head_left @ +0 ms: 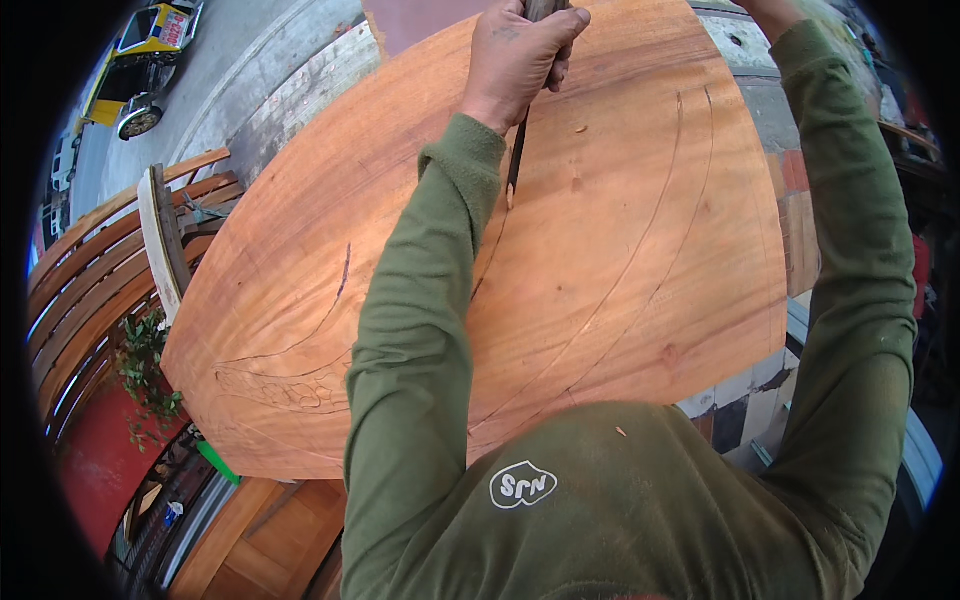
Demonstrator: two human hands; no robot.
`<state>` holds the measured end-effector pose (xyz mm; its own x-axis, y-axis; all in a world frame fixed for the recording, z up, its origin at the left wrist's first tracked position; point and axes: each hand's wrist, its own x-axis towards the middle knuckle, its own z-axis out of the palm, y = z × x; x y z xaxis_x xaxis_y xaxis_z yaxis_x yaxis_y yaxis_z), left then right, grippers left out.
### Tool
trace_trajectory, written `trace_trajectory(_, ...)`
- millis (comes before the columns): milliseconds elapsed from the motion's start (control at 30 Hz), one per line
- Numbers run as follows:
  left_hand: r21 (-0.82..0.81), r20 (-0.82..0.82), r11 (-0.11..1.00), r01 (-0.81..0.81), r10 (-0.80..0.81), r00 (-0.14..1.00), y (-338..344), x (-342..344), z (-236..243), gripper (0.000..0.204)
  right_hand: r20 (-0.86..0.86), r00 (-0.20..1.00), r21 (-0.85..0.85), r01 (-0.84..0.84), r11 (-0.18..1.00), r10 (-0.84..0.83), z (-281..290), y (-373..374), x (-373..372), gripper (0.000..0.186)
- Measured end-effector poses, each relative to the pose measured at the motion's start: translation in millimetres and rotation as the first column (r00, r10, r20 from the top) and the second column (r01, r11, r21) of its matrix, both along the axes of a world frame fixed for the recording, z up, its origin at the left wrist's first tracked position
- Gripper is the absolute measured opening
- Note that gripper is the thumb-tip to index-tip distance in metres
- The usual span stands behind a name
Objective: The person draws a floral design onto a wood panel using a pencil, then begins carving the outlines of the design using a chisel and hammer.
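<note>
Fingers of the left hand (520, 55) are curling tight around the handle of a chisel (517, 160), the grip pressed together on it near the top of the picture. The chisel's dark, slim shaft is running down from under the fist, and its tip is touching the wood panel (620, 250) right at a curved pencilled line. The green sleeve (420, 330) of that arm is lying across the middle of the panel, hiding part of the line below the tip.

The right hand (765, 8) is reaching up to the top edge of the frame, where it is cut off; I cannot tell whether its grip is spread or pressed together, nor what it is touching. Its sleeve is running along the right side of the panel.

The panel is a broad reddish-brown board filling most of the view, tilting away from the person, with long arcs drawn across its right half and fainter scrolling outlines sketched at its lower left corner. Two small wood chips are sitting on its surface near the chisel.

Beside the panel's left edge, curved wooden slats (100, 270) are stacking together, with a leafy plant (145, 375) just below them. Farther off at the upper left, a yellow vehicle (145, 65) is standing on a grey road.
</note>
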<state>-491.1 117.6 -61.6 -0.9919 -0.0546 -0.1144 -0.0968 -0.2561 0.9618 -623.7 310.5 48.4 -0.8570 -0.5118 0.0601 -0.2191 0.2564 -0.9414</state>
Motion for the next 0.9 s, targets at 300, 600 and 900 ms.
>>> trace_trajectory(300, -0.001, -0.011, 1.000, -0.028, 0.028, 1.000, -0.1, 8.4, 3.3, 0.019, -0.214, 0.911, 0.203, -0.312, 0.928, 0.353, -51.6, -1.4, -4.5, 0.060)
trace_trajectory(600, -0.046, 0.036, 0.997, -0.062, 0.064, 0.997, -13.5, 8.4, -7.0, 0.019, 0.290, 0.923, 0.473, -0.369, 0.800, 0.254, -40.9, -39.9, 25.3, 0.042)
trace_trajectory(900, -0.001, -0.027, 0.999, -0.044, 0.044, 0.999, -0.7, 9.2, -1.6, 0.019, -0.087, 0.901, -0.259, 0.391, 0.883, -0.424, -41.2, -21.8, -2.3, 0.022)
